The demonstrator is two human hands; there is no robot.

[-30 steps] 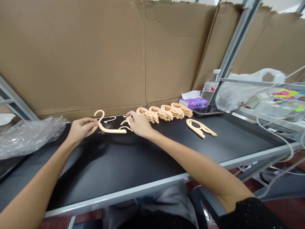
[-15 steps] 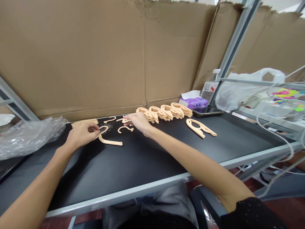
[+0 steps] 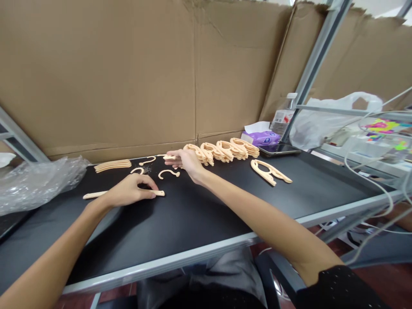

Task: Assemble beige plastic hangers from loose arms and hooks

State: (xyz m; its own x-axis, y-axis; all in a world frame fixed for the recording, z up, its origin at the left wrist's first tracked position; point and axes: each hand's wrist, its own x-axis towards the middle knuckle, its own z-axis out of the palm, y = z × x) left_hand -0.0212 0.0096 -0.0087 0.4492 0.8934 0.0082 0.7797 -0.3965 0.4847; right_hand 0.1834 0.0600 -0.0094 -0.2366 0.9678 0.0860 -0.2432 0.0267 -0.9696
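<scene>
My left hand (image 3: 133, 190) is closed in a pinch on a beige hanger arm (image 3: 159, 193), near its right end. Another straight beige length (image 3: 94, 195) sticks out on the other side of that hand, and a curved loop (image 3: 137, 170) shows just behind it; the hand hides how these join. My right hand (image 3: 188, 163) has its thumb and fingers closed on a small beige piece (image 3: 169, 158), partly hidden. Loose hanger hooks lie close by, one (image 3: 169, 173) in front of the right fingertips and another (image 3: 147, 161) between the hands.
A row of stacked folding hangers (image 3: 225, 151) stands at the back. One hanger (image 3: 270, 171) lies apart to the right, and hanger arms (image 3: 112, 165) lie at back left. Around them are clear plastic wrap (image 3: 41, 182), a tissue pack (image 3: 261, 137), a phone (image 3: 279, 149) and a bottle (image 3: 283, 116).
My left hand has moved right and toward me, from the loop to the arm's right end. The straight length at its left now shows. My right hand has barely moved.
</scene>
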